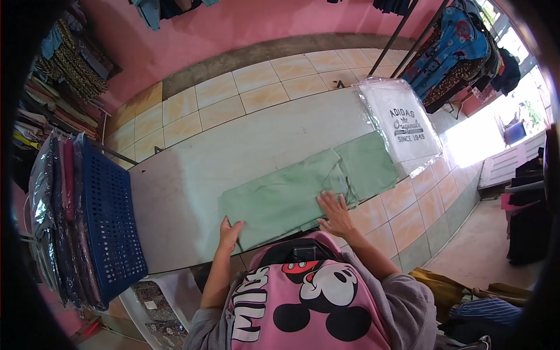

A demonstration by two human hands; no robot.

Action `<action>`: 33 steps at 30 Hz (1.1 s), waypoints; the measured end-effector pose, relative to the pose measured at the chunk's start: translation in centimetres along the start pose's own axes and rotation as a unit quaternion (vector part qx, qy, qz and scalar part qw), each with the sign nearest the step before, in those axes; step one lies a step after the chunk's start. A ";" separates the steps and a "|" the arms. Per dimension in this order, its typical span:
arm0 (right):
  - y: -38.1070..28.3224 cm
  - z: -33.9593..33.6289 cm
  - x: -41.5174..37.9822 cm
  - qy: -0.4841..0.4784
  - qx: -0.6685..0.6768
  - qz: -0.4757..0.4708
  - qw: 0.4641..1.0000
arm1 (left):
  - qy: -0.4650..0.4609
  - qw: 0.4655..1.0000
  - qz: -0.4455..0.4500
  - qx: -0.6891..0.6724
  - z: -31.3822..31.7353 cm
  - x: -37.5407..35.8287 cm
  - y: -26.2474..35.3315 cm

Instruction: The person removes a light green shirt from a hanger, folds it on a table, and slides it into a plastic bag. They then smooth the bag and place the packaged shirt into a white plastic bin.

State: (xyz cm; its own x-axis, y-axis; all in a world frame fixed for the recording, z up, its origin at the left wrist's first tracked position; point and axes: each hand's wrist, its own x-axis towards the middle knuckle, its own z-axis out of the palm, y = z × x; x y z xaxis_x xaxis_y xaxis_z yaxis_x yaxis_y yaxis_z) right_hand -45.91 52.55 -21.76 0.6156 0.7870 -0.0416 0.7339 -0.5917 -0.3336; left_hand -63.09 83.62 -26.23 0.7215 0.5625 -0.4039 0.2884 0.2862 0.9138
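Note:
A light green garment (280, 198) lies folded lengthwise across the pale table (181, 151), near its front edge. At its left end, my left hand (229, 233) rests on the near corner, thumb and fingers apart. My right hand (335, 213) lies on the cloth right of the middle, its fingers spread, close to a bunched part of the fabric. A clear plastic bag (402, 125) with black "ADIDAS Originals" lettering lies flat at the table's right end, touching or close to the green cloth.
A blue perforated basket (111, 216) stands at the left beside plastic-wrapped garments (55, 221). Clothes hang at the upper left and on a rack (455, 46) at the upper right. A yellow garment (437, 289) and other clothes lie at the lower right.

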 end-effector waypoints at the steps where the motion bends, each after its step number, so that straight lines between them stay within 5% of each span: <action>1: -0.3 0.2 0.2 0.001 -0.002 0.000 1.000 | -0.039 0.994 -0.049 -0.094 -0.3 -0.3 0.9; 8: -4.8 1.8 5.8 0.134 0.124 -0.014 0.983 | -0.004 0.986 -0.102 -0.135 -4.3 -2.1 2.4; 13: -7.7 4.7 9.1 -0.007 0.027 -0.077 0.997 | 0.031 0.982 -0.073 -0.169 -6.9 -4.5 6.8; 17: -8.0 5.0 9.7 -0.008 0.033 -0.069 0.997 | 0.054 0.988 -0.077 -0.121 -3.9 -5.6 10.0; 19: -7.3 4.7 9.6 0.003 0.272 -0.036 0.962 | 0.015 0.994 -0.044 -0.102 -0.1 -5.4 12.0; 20: -6.8 4.2 9.6 0.001 0.271 -0.037 0.962 | -0.024 0.996 -0.010 -0.083 2.3 -5.2 12.8; 22: -5.2 2.3 9.4 -0.016 0.486 0.038 0.873 | -0.071 0.997 -0.007 -0.022 7.4 -4.6 14.1; 23: -4.3 0.2 9.1 -0.017 0.486 0.036 0.873 | -0.120 0.992 0.025 -0.020 10.4 -4.0 14.3; 24: -3.2 -2.6 8.4 -0.059 0.647 0.065 0.758 | -0.169 0.984 0.057 -0.017 13.3 -3.4 14.1; 25: -1.5 -4.5 7.6 -0.098 0.780 0.091 0.611 | -0.192 0.961 0.186 0.070 16.1 -2.4 13.1; 27: 3.1 -6.4 6.1 -0.116 0.846 0.143 0.500 | -0.220 0.951 0.203 0.071 20.6 -2.7 13.7; 29: 6.3 -8.0 4.5 -0.088 0.835 0.216 0.499 | -0.414 0.906 0.076 0.036 23.2 -2.5 13.5; 30: 8.0 -6.0 4.0 -0.086 0.834 0.215 0.500 | -0.415 0.906 0.078 0.035 23.4 -2.1 12.7; 32: 11.9 0.4 3.3 -0.008 0.612 0.316 0.725 | -0.318 0.844 0.282 0.328 22.3 -1.0 9.6; 33: 11.9 0.4 3.2 -0.006 0.614 0.318 0.722 | -0.322 0.842 0.280 0.330 21.5 -0.7 8.2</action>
State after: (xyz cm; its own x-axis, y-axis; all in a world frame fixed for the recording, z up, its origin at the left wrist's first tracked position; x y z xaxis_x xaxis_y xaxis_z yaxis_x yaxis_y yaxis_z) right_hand -35.33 48.10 -26.21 0.7081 0.4303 -0.5599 -0.5088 -0.2389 -0.8271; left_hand -47.70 68.89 -17.54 0.9912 -0.1321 0.0129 -0.0775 -0.4970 0.8643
